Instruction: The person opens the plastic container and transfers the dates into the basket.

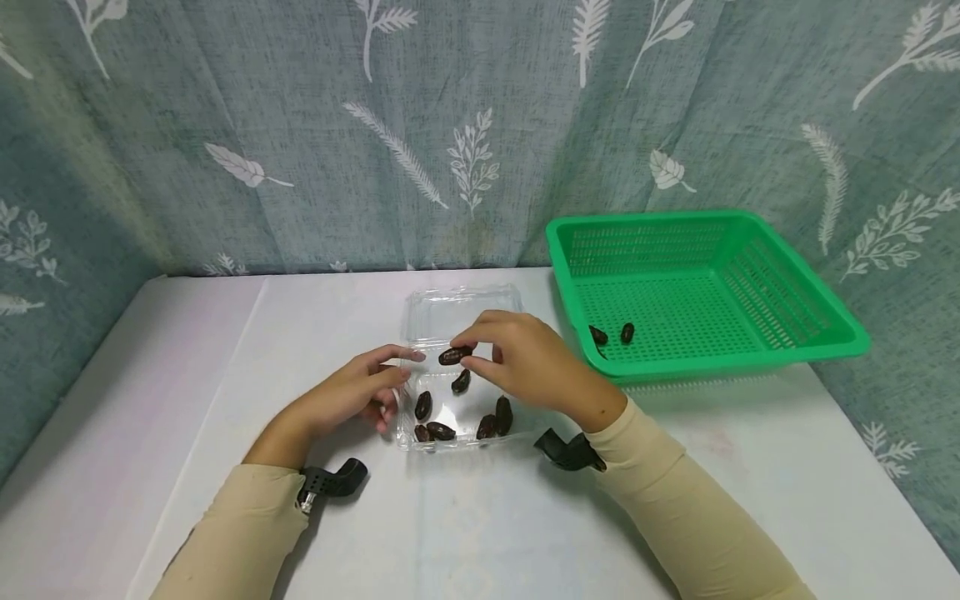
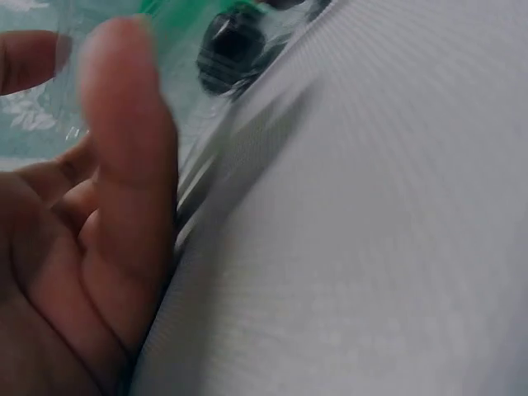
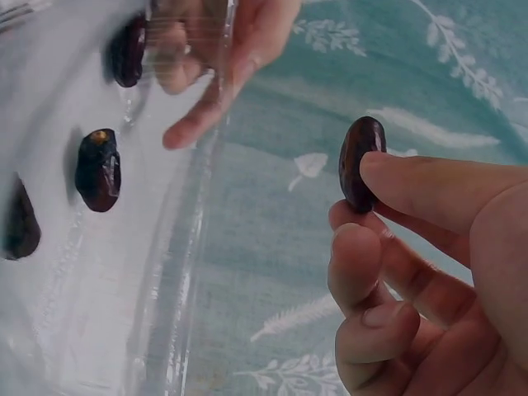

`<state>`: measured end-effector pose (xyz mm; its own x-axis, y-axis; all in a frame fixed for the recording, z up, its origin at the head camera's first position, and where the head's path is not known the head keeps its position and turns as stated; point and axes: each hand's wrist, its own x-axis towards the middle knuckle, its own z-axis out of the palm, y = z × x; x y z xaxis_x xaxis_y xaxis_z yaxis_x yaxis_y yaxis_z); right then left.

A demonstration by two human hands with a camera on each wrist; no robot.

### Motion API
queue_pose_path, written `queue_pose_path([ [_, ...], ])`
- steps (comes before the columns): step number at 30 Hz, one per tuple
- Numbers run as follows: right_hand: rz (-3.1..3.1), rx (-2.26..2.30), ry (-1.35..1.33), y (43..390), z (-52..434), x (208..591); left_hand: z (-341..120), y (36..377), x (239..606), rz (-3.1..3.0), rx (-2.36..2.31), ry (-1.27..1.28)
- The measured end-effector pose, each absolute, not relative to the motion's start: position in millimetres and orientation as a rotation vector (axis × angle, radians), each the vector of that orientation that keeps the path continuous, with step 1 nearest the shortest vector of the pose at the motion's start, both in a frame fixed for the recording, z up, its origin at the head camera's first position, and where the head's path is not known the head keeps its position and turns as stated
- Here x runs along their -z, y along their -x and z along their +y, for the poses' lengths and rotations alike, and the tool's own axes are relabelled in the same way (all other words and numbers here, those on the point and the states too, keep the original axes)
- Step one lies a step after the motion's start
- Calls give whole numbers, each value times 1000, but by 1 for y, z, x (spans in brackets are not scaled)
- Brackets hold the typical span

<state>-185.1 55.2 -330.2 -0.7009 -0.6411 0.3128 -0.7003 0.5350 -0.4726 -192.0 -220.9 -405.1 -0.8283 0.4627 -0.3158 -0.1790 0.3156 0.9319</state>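
Between thumb and fingertips, my right hand (image 1: 521,354) pinches a dark brown date (image 1: 453,356), held up over a clear plastic clamshell box (image 1: 468,446). In the right wrist view the held date (image 3: 360,165) is glossy and oval. Several more dates lie in the box, among them one near the middle (image 1: 461,382) and one at the right (image 1: 504,412). At the box's left side is my left hand (image 1: 352,387), its index finger reaching over the edge and its fingers loosely bent. The box's clear lid (image 1: 461,312) stands open at the back.
A green perforated basket (image 1: 712,367) stands at the right, behind my right forearm. A few dates (image 1: 627,332) lie in its near left corner. The white table (image 1: 465,533) ends at a patterned curtain (image 1: 300,150) at the back and sides.
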Motion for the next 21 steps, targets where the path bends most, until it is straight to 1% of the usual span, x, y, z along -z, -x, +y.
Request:
queue_pose_path([
  [7, -2485, -975, -1142, 189, 58, 330, -224, 194, 411, 1981, -1568, -305],
  [10, -2395, -1036, -1091, 191, 64, 330, -224, 194, 411, 1976, -1562, -315],
  [21, -2376, -1117, -829, 199, 119, 322, -222, 195, 409, 1985, -1555, -315],
])
